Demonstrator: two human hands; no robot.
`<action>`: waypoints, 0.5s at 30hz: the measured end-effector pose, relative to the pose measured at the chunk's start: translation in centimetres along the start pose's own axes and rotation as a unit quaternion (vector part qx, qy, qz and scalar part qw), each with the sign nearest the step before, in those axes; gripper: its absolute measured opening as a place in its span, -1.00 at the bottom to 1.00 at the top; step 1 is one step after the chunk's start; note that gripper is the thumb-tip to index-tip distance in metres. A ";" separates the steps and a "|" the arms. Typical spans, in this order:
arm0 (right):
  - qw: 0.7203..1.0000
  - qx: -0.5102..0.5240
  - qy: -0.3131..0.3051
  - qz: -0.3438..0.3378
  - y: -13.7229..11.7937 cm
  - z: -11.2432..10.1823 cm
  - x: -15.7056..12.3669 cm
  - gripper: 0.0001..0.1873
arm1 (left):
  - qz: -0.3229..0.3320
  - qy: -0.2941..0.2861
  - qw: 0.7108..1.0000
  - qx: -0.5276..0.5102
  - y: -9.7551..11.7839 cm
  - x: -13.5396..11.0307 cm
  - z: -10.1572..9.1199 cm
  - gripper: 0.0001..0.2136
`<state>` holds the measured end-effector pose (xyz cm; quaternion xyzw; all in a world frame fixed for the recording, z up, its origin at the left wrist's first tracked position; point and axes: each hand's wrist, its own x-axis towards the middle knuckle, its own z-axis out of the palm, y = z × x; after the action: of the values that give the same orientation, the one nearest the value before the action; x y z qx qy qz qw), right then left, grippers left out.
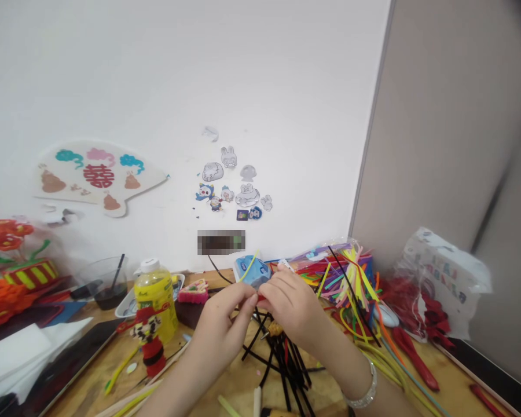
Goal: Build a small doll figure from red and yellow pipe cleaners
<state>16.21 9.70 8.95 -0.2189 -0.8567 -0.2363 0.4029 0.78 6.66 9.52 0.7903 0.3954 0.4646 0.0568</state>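
Matt, fuzzy black pipe cleaners [286, 365] lie across a wooden table [226, 385] with a smooth, pale finish. A glossy yellow plastic bottle [155, 307] carries a white plastic cap [149, 265], and beside it stands a clear plastic cup [106, 284] with a smooth, shiny wall. A silvery bracelet [364, 385] glints with a beaded, metallic look. A crinkled clear bag [319, 255] catches the light, while a thin white bag [443, 284] shows a soft plastic sheen. Flat, semi-gloss stickers [230, 185] sit on a smooth, matt white wall [200, 75].
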 end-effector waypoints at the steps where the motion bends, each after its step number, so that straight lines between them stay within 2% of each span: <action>1: 1.000 0.005 0.001 -0.001 0.0 0.0 0.0 -0.82 | 0.002 -0.005 1.000 0.004 0.0 0.0 0.0 -0.80; 9: 1.000 0.026 -0.002 0.003 0.1 0.0 -0.1 -0.82 | 0.038 -0.028 0.998 0.031 -0.3 -0.3 0.1 -0.82; 15: 1.000 0.027 -0.004 -0.004 0.3 -0.3 -0.3 -0.83 | 0.078 0.003 0.996 0.038 -0.3 -0.3 0.3 -0.87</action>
<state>16.71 9.70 9.00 -0.2054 -0.8651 -0.2136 0.4047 0.77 6.72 9.03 0.8192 0.3498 0.4544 -0.0106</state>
